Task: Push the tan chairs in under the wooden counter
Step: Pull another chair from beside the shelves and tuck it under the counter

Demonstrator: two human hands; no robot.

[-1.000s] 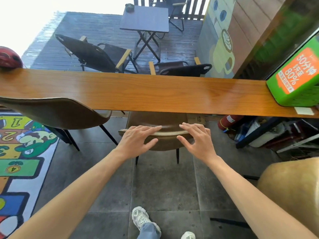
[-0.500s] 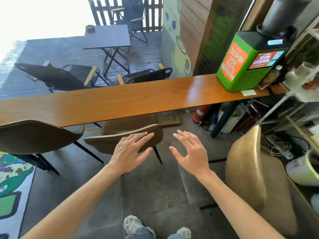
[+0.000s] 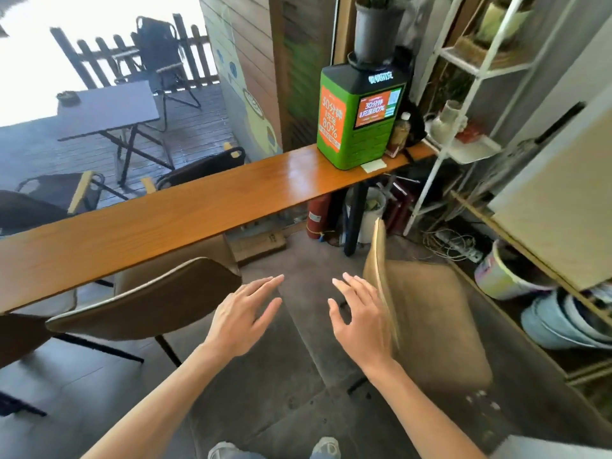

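The wooden counter (image 3: 185,213) runs from lower left up to the right. A tan chair (image 3: 145,299) stands at it with its seat under the top and its backrest toward me. Another tan chair (image 3: 427,313) stands out on the floor to the right, away from the counter, its backrest edge upright. My left hand (image 3: 243,318) hovers open just right of the tucked chair's backrest, touching nothing. My right hand (image 3: 359,318) is open too, fingers spread, right beside the backrest edge of the right chair; I cannot tell if it touches.
A green kiosk box (image 3: 356,117) with a potted plant on top sits on the counter's right end. A white shelf rack (image 3: 463,104) and clutter fill the right side; a fire extinguisher (image 3: 318,215) and a black leg (image 3: 356,220) stand under the counter.
The view has swung to the right. Both hands left the middle chair's backrest and moved right toward the chair standing out on the floor.
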